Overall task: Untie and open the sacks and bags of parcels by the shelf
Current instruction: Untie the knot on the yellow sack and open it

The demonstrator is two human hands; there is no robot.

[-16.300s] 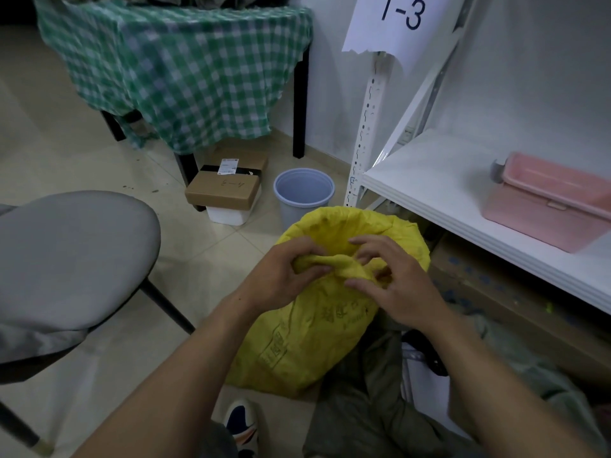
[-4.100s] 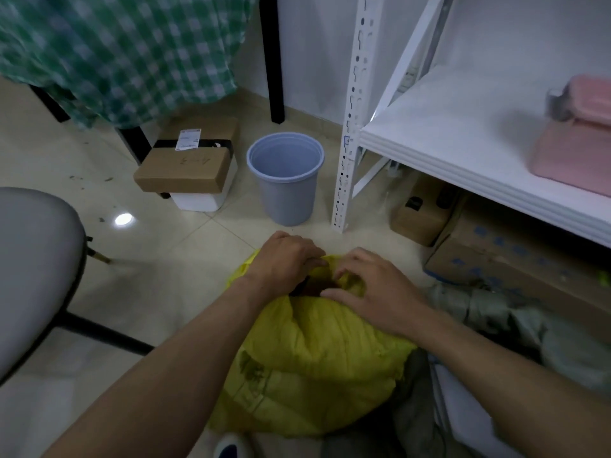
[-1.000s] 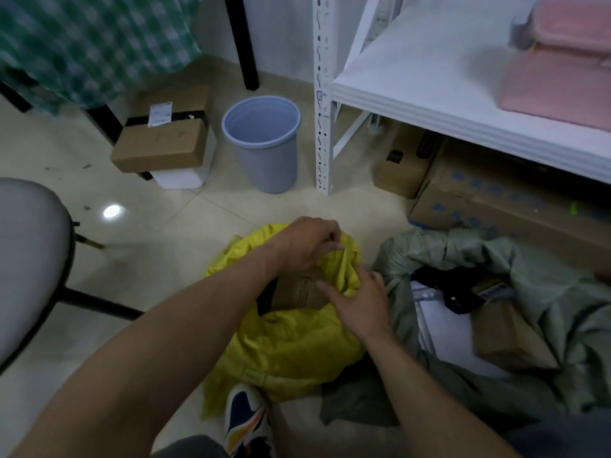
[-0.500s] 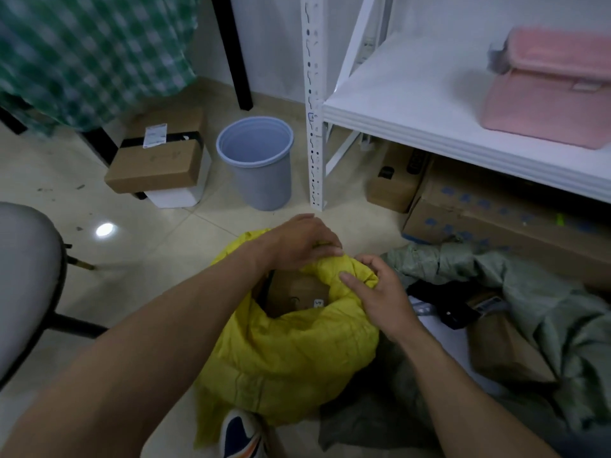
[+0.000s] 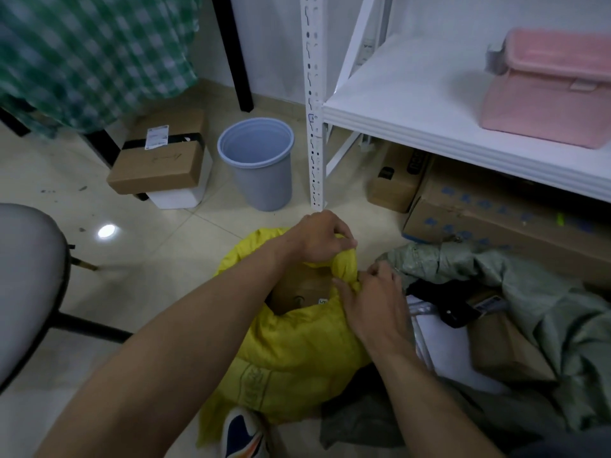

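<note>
Wider-open sack (image 5: 297, 352) between both grips

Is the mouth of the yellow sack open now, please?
Yes, both hands hold the yellow sack mouth apart, showing a cardboard parcel inside.

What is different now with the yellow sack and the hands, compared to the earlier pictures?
The yellow sack, knotted shut at first, now has its mouth open, showing a cardboard parcel inside. The left hand pulls the far rim up; the right hand pinches the near rim. The green sack already lay open beside it. The bin and shelf seem unmoved.
</note>
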